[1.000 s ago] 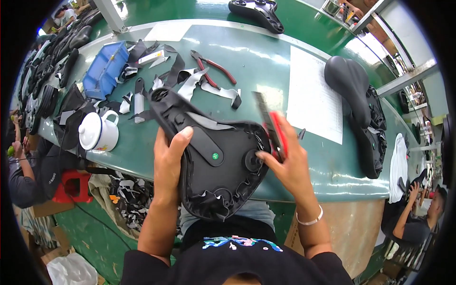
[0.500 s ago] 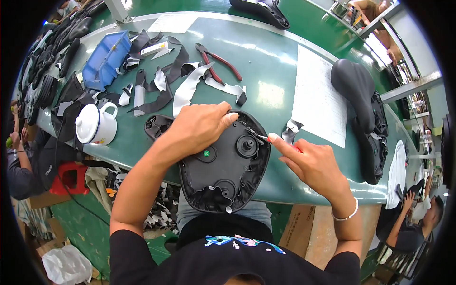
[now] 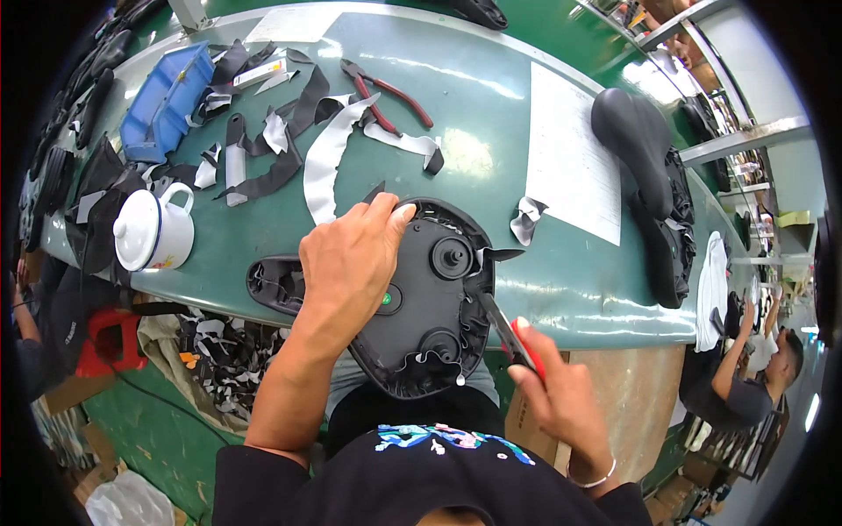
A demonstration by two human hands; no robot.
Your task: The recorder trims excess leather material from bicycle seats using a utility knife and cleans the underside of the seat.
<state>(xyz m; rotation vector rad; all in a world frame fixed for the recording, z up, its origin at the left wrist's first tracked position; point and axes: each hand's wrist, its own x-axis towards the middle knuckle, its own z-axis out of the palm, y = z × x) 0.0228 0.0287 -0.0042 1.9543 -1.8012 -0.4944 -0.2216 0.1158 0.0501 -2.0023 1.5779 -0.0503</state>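
A black bicycle saddle (image 3: pixel 421 302) lies underside up at the bench's near edge, above my lap, its narrow nose pointing left. My left hand (image 3: pixel 349 263) lies across it, fingers and thumb closed on the far rim. A dark bit of cover sticks up beside those fingers. In my right hand (image 3: pixel 566 390) is a red-handled knife (image 3: pixel 507 331), its long grey blade angled to the saddle's right rim. A partly loose strip of black cover (image 3: pixel 502 254) juts out from that rim, just above the blade. Gathered cover and a pale wavy edge line the underside.
Left on the green bench are a white lidded mug (image 3: pixel 154 230), a blue bin (image 3: pixel 167 105) and cover scraps (image 3: pixel 329 158). Red-handled pliers (image 3: pixel 381 98) lie beyond. Right are a paper sheet (image 3: pixel 570 158) and finished-looking saddles (image 3: pixel 633 149). A person (image 3: pixel 745 377) works far right.
My right hand and the knife have moved down along the saddle's right rim, toward me. A strip of cover now sticks out there. The saddle has shifted slightly within the view.
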